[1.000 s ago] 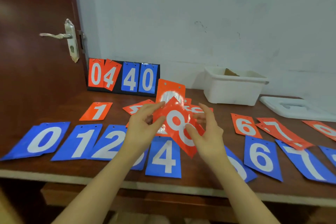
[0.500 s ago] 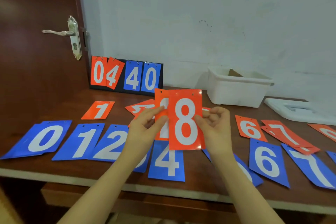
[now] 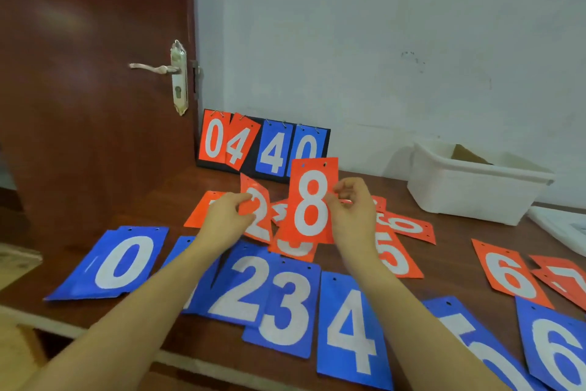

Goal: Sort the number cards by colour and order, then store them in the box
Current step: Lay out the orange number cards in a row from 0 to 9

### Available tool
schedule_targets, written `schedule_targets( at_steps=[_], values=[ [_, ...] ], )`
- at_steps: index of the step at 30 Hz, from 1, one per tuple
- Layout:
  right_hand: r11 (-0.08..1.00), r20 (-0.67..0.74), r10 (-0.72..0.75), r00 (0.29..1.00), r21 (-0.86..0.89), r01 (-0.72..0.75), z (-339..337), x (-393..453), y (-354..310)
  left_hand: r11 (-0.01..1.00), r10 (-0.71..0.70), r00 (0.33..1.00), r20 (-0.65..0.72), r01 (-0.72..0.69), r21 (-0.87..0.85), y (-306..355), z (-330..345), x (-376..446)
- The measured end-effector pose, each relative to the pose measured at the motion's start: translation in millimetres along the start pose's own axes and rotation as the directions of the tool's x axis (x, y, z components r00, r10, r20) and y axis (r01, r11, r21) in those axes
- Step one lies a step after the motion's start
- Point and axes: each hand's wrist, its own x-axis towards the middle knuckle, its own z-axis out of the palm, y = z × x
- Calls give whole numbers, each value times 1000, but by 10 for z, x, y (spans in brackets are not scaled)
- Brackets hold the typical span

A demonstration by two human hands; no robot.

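Above the middle of the tabletop (image 3: 152, 200), an orange 8 card (image 3: 312, 200) is held upright, its right edge pinched between the fingers (image 3: 344, 192) of the right hand (image 3: 352, 213). Just to its left, the left hand (image 3: 226, 216) closes thumb and fingers on an orange 2 card (image 3: 258, 216), tilted and partly hidden by the thumb. Below both, more orange cards lie in a loose heap; an orange 5 card (image 3: 394, 256) shows clearly, and the one under the 8 looks like a 3, though most of it is covered. Nearer the table's edge, blue cards run in a row: blue 0 card (image 3: 120, 262), then 2, 3, blue 4 card (image 3: 352, 330) and onward. An orange 6 card (image 3: 510, 273) lies to the right. A white box (image 3: 472, 194) stands open at the back right, and a small scoreboard (image 3: 263, 145) leans against the wall.
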Motion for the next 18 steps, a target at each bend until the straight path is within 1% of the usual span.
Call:
schedule_targets(
  at_steps=[2, 3, 4, 6, 7, 8, 9, 11, 12, 13, 14, 15, 16, 18],
  values=[
    [999, 12, 13, 1000, -45, -12, 87, 120, 89, 998, -24, 999, 45, 21, 60, -140, 28, 189],
    [998, 6, 15, 1000, -65, -15, 118, 179, 128, 992, -40, 996, 81, 30, 120, -204, 50, 282],
    [997, 1, 16, 1000, -80, -16, 140, 235, 161, 975, -71, 990, 125, 42, 220, -261, 71, 366],
    [996, -1, 20, 1000, -90, -20, 154, 311, 207, 886, -155, 967, 201, 47, 461, -313, 101, 459],
    [995, 1, 26, 1000, -95, -26, 151, 333, 234, 848, -178, 962, 208, 43, 528, -316, 110, 481],
    [995, 6, 33, 999, -99, -32, 140, 342, 260, 835, -164, 968, 188, 34, 549, -304, 117, 484],
    [995, 10, 36, 999, -97, -35, 125, 343, 283, 840, -107, 984, 143, 13, 542, -274, 125, 472],
    [996, 8, 36, 999, -84, -35, 85, 326, 289, 887, 75, 996, 40, -85, 455, -126, 141, 393],
    [996, 6, 34, 999, -78, -34, 57, 311, 276, 919, 155, 988, 11, -148, 365, -3, 160, 331],
    [998, 6, 29, 1000, -64, -29, 26, 286, 253, 948, 210, 978, 9, -206, 243, 145, 189, 254],
    [999, 4, 19, 1000, -46, -18, -13, 254, 226, 964, 246, 969, 28, -248, 97, 300, 239, 167],
    [1000, -3, 2, 1000, -29, -2, -62, 219, 192, 961, 273, 961, 39, -271, -44, 456, 305, 73],
    [1000, -19, -17, 1000, -23, 17, -129, 189, 162, 946, 294, 955, 20, -289, -146, 599, 377, -17],
    [999, -69, -43, 997, -13, 43, -324, 143, 111, 920, 292, 954, -71, -300, -253, 837, 516, -155]
  ],
)
